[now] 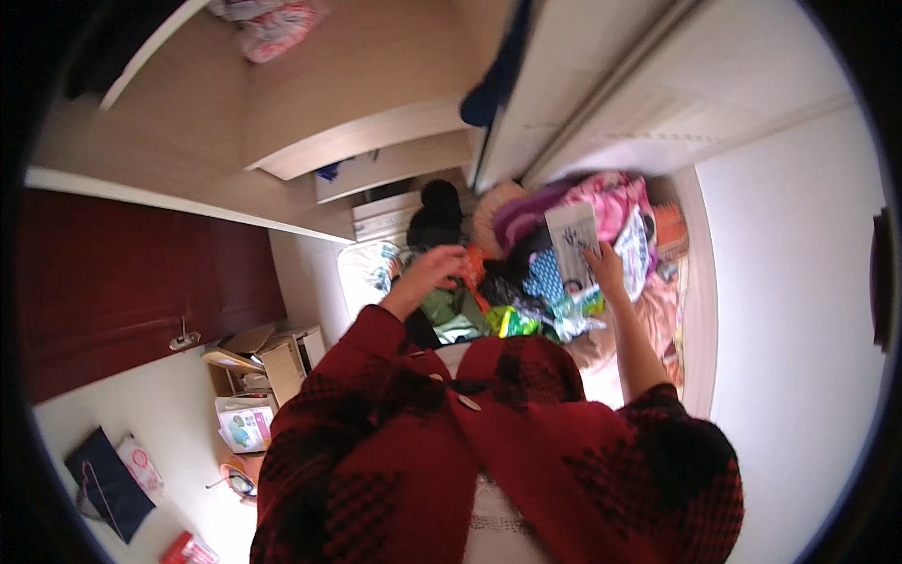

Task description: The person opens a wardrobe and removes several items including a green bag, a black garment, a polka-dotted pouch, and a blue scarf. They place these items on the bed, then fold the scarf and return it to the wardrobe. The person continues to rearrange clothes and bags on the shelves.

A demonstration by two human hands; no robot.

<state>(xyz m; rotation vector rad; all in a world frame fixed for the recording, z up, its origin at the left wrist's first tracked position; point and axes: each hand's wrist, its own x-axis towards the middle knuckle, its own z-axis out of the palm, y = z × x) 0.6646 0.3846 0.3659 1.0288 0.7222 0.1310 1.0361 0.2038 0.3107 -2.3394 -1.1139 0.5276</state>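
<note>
My right hand (607,269) grips a flat white packet (572,236) with black writing by its right edge, holding it over a heap of bags and cloth. My left hand (438,268) has its fingers bent, above a green bag (444,307) and beside an orange plastic bag (476,266). Blur hides whether its fingertips pinch the orange bag. Between my hands lie a black plastic bag (504,287), a blue patterned cloth (544,276) and a yellow-green packet (516,321). Crumpled clear plastic (574,321) lies below the white packet.
Pink bedding (612,197) is piled behind the heap. Ahead stands a wooden wardrobe with a drawer (394,166); a black item (437,215) sits beneath. A white wall (782,282) bounds the right. At left are a dark red door (141,282) and cardboard boxes (282,363).
</note>
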